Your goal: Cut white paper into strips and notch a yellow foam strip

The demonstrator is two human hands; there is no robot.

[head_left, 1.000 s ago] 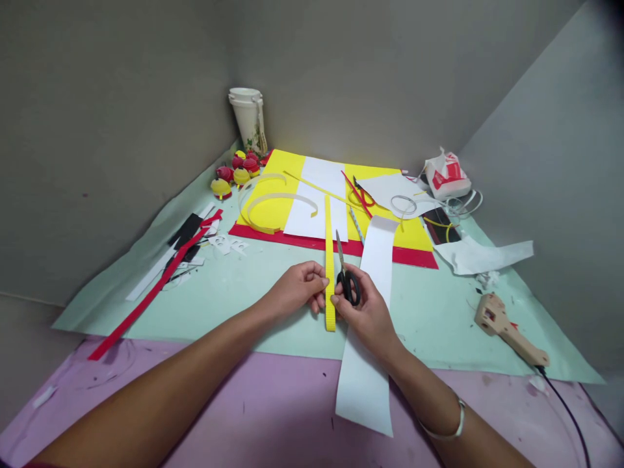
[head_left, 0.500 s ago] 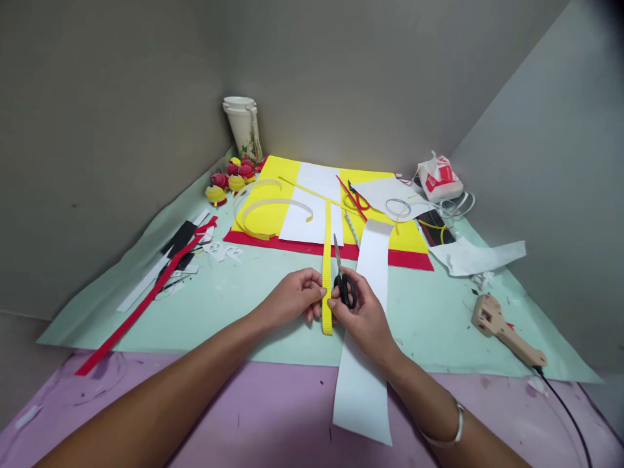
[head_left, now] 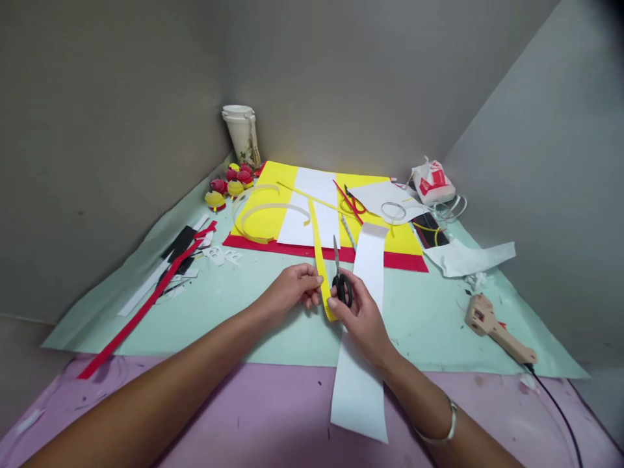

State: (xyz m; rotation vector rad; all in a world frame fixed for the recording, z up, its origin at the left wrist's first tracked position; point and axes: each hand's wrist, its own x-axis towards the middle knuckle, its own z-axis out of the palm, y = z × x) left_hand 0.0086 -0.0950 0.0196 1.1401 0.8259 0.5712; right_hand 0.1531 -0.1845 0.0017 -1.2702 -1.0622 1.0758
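Note:
A narrow yellow strip (head_left: 319, 253) with fine crosswise marks near its lower end runs away from me between my hands. My left hand (head_left: 301, 287) pinches its left edge between thumb and fingers. My right hand (head_left: 358, 312) grips the strip's near end with the thumb and also holds small black-handled scissors (head_left: 343, 289), their blades pointing away from me. Under my right hand lies a long white strip (head_left: 361, 403), reaching over the mat's front edge. Beyond are yellow, white and red sheets (head_left: 404, 240) with curled yellow strips on them.
A beige glue gun (head_left: 502, 331) with a black cord lies at the right. Red strip (head_left: 141, 312) and black and white scraps are at the left. Behind stand a white cup (head_left: 242, 133), red and yellow round pieces (head_left: 215, 200) and a tissue pack (head_left: 433, 182).
The yellow strip has tilted, its far part swinging left and its near end rising slightly. My left hand has shifted a little up and left. The whole view has moved slightly.

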